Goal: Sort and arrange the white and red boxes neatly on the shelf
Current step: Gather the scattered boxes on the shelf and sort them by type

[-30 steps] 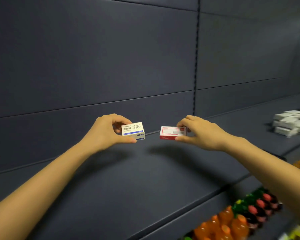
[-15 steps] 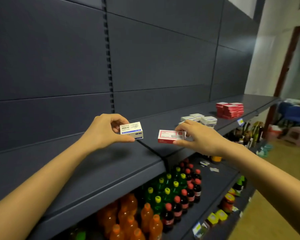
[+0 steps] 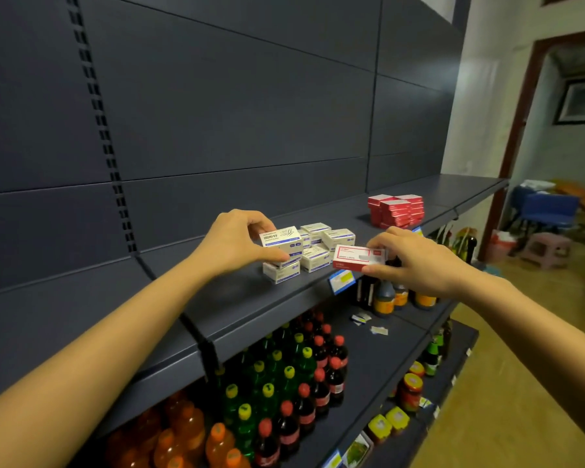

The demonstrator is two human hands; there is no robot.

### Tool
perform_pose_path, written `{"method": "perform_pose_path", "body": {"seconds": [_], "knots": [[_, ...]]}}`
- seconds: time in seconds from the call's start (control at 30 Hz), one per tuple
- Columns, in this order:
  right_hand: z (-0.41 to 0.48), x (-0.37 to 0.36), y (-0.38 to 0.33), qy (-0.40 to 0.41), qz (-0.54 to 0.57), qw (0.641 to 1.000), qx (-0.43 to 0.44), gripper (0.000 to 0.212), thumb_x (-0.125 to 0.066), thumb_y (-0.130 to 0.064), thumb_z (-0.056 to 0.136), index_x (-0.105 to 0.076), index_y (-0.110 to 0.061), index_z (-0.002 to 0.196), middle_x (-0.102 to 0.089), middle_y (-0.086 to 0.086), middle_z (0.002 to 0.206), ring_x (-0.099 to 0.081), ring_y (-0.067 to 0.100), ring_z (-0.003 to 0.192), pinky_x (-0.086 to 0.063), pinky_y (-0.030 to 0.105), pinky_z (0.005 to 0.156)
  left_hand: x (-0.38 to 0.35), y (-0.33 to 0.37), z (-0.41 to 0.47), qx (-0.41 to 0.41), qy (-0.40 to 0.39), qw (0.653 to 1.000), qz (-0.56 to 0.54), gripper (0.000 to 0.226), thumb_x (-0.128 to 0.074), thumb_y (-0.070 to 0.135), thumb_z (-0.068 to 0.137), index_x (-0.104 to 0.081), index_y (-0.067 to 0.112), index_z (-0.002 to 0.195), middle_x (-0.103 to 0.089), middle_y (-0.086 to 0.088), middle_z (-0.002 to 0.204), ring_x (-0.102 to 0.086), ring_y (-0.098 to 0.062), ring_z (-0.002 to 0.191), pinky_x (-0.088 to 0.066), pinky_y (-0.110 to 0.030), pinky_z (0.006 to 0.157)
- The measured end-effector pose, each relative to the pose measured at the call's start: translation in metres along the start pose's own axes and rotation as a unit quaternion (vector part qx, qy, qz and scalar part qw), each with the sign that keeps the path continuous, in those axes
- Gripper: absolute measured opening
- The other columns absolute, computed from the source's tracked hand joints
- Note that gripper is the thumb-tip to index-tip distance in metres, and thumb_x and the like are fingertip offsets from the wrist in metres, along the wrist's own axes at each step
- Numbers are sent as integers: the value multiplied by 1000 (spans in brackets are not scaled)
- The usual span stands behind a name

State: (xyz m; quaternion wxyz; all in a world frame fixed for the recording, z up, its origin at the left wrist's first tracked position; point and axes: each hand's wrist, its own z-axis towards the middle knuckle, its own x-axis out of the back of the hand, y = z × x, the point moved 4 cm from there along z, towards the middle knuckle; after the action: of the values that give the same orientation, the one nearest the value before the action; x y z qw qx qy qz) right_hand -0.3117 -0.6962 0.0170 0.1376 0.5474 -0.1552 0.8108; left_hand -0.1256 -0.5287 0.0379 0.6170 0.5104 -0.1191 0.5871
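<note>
Risk, white side: the small white cardboard box with blue print [image 3: 280,238] hangs just above a second white box [image 3: 282,271] at the front-left corner of the loose white pile [image 3: 318,246]. Set down skewed, it would likely overhang, or nudge that lower box towards the front lip of the dark grey metal shelf [image 3: 223,298].
Risk, red side: the flat red-and-white cardboard box [image 3: 358,257] is held in the air about at the shelf's front edge, above a blue price tag [image 3: 342,280]. A slack pinch there could drop it onto the bottles below. The tidy red stack [image 3: 396,211] sits well apart to the right, so leaving this 1 box by the white pile would mix the 2 colours.
Left hand [image 3: 237,246]: fingers curled, thumb on the front face, fingertips over the top; it grips the white box.
Right hand [image 3: 419,261]: thumb below and curled fingers above pinch the red box's right end.
</note>
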Motion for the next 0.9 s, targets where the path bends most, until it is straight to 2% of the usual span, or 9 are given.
{"method": "perform_pose_path", "body": {"seconds": [0.13,0.3,0.37,0.5,0.6,0.9], "knots": [[18,-7,42,4,1,1000,5,47,-53,-52,84,-50,-25,122,-52,-5,116,-44,6,94,-46,29,79,-37,3,39,-1,-3,1000,22,40,-81,39,62,-68,19,94,-67,7,86,-56,-1,73,-40,-7,57],[55,0,80,-5,-7,1000,26,46,-52,-54,83,-51,-26,120,-54,-4,120,-50,12,104,-48,37,87,-72,-6,74,28,0,998,60,43,-79,44,62,-66,22,96,-66,2,100,-56,-12,90,-46,-25,75],[69,3,91,6,3,999,45,49,-52,-54,83,-50,-25,123,-53,-4,123,-50,13,106,-47,35,87,-80,-11,80,41,5,995,88,47,-77,47,63,-64,23,102,-62,2,105,-52,-13,97,-45,-30,81],[92,-3,103,9,27,996,80,49,-51,-54,83,-50,-26,124,-53,-4,122,-50,12,106,-46,34,86,-85,-17,86,57,20,993,101,49,-74,51,63,-64,25,103,-63,6,105,-49,-10,97,-38,-25,78],[108,-9,108,10,47,993,106,48,-51,-53,83,-51,-24,122,-53,-5,117,-50,12,103,-46,37,88,-89,-16,88,59,15,989,137,48,-73,54,62,-65,28,102,-65,8,104,-50,-10,97,-44,-30,82],[147,-22,140,18,101,982,160,43,-53,-52,82,-54,-26,116,-53,-8,108,-50,11,95,-45,33,86,-95,-3,94,85,17,982,167,41,-65,57,68,-63,31,100,-59,13,103,-49,-8,99,-41,-26,83]]}}
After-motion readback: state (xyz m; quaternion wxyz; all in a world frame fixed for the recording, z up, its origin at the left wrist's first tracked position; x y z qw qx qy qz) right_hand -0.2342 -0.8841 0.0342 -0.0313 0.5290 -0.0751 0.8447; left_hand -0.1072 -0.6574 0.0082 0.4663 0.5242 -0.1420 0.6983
